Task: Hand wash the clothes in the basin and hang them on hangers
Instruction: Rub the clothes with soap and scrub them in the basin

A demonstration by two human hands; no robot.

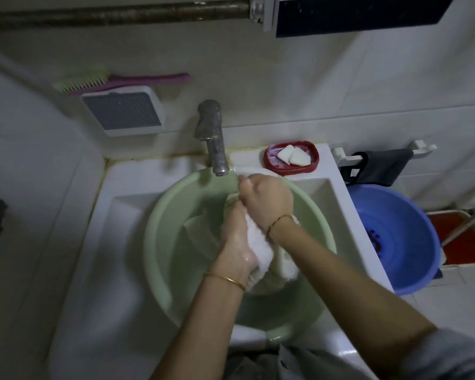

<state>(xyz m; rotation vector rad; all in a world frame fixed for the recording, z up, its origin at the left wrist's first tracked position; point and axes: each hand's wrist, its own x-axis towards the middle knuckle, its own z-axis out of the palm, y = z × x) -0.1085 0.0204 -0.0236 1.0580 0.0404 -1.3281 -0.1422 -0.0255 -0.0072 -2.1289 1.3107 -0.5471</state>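
Fingers (235, 215) gripping white cloth (259, 249), over basin (159, 215)

Dim, greenish indoor light, perhaps from overhead; soft shadows. Wide-angle bending toward nine and three o'clock; motion blur softens the centre.

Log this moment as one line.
step: scrubbing | left hand: grips cloth | right hand: grips cloth | over green basin | tap: no water visible
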